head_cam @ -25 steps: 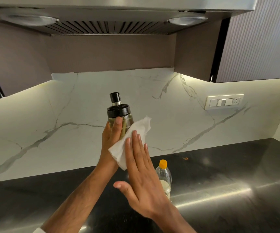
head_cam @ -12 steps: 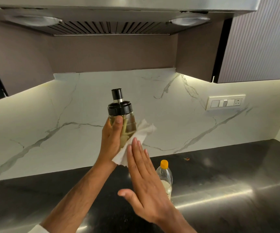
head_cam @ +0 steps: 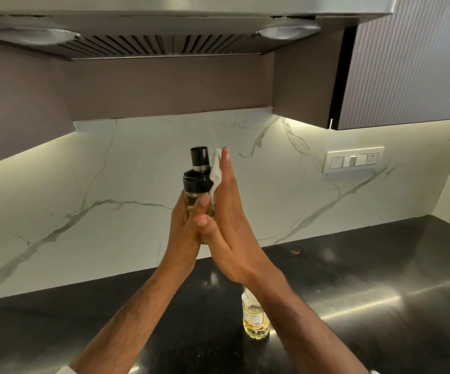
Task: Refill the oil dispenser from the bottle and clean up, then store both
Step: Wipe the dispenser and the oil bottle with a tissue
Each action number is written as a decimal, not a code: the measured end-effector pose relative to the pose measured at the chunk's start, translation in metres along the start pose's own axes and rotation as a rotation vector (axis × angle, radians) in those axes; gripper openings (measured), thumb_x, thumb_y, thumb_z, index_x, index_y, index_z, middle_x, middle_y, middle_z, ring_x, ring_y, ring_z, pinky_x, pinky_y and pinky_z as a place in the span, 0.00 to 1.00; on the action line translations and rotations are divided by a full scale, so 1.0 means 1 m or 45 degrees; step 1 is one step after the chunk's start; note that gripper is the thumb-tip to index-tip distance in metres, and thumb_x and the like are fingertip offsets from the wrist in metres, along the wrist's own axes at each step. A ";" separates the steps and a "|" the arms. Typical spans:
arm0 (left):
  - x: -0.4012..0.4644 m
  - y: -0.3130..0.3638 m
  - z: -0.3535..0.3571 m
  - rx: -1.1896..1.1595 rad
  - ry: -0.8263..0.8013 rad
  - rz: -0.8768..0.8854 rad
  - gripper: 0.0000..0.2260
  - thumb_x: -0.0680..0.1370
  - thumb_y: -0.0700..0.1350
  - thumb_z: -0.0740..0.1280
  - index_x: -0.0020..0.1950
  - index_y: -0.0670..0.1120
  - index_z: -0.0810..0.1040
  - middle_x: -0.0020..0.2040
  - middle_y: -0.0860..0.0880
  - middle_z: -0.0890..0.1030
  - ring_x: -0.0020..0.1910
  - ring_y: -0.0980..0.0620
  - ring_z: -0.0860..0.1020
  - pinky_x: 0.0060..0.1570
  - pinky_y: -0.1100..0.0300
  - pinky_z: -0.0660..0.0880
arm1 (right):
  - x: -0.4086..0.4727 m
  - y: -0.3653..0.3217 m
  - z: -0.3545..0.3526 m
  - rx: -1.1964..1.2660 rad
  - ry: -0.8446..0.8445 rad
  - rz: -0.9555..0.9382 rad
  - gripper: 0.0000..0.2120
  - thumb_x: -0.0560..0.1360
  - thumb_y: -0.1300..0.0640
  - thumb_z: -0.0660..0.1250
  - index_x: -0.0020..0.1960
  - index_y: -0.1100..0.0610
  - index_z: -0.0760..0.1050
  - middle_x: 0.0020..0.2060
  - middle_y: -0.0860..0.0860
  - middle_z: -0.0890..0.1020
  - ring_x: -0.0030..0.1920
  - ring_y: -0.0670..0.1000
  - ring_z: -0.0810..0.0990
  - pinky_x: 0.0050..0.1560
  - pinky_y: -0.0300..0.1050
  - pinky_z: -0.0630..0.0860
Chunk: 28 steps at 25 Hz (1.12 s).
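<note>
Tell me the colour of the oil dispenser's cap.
Black, on the oil dispenser's cap; head view.

The clear glass oil dispenser [head_cam: 198,195] has a glossy black cap; the crumpled tissue [head_cam: 215,174] is white; grey veins cross the white marble backsplash [head_cam: 126,190]; the countertop [head_cam: 380,265] is black.

I hold the oil dispenser [head_cam: 197,190] upright, black cap on, pale oil inside, white tissue [head_cam: 215,176] pressed against its three-o'clock side. The oil bottle [head_cam: 253,321] stands on the counter at five o'clock.
</note>
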<state>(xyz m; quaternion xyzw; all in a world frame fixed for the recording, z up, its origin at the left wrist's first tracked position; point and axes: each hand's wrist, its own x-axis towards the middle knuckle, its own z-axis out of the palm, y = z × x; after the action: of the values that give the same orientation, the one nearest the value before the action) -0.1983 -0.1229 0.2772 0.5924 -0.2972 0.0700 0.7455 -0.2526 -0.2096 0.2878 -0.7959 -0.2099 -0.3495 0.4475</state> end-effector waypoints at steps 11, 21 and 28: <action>0.007 0.002 -0.019 0.114 0.019 0.048 0.37 0.65 0.77 0.68 0.63 0.53 0.76 0.52 0.55 0.86 0.52 0.52 0.85 0.46 0.61 0.81 | -0.062 0.012 0.031 -0.008 -0.087 0.115 0.45 0.80 0.29 0.44 0.82 0.59 0.33 0.82 0.52 0.35 0.82 0.54 0.38 0.79 0.67 0.50; 0.007 0.007 -0.016 0.055 0.054 0.073 0.39 0.66 0.76 0.69 0.64 0.49 0.75 0.52 0.54 0.85 0.52 0.52 0.84 0.48 0.56 0.83 | -0.064 0.009 0.032 -0.458 -0.115 -0.138 0.46 0.80 0.32 0.43 0.80 0.67 0.38 0.81 0.61 0.36 0.82 0.61 0.40 0.80 0.65 0.52; 0.010 0.014 -0.018 0.072 0.081 0.060 0.42 0.64 0.78 0.68 0.62 0.45 0.74 0.48 0.52 0.84 0.46 0.54 0.84 0.43 0.64 0.80 | -0.072 0.012 0.032 -0.566 -0.030 -0.068 0.39 0.82 0.36 0.46 0.83 0.63 0.46 0.83 0.57 0.44 0.83 0.58 0.44 0.81 0.60 0.43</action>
<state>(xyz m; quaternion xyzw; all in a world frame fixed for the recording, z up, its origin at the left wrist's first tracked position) -0.1899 -0.1048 0.2926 0.6035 -0.2853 0.1148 0.7357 -0.2814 -0.1901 0.2163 -0.8732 -0.1539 -0.3896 0.2491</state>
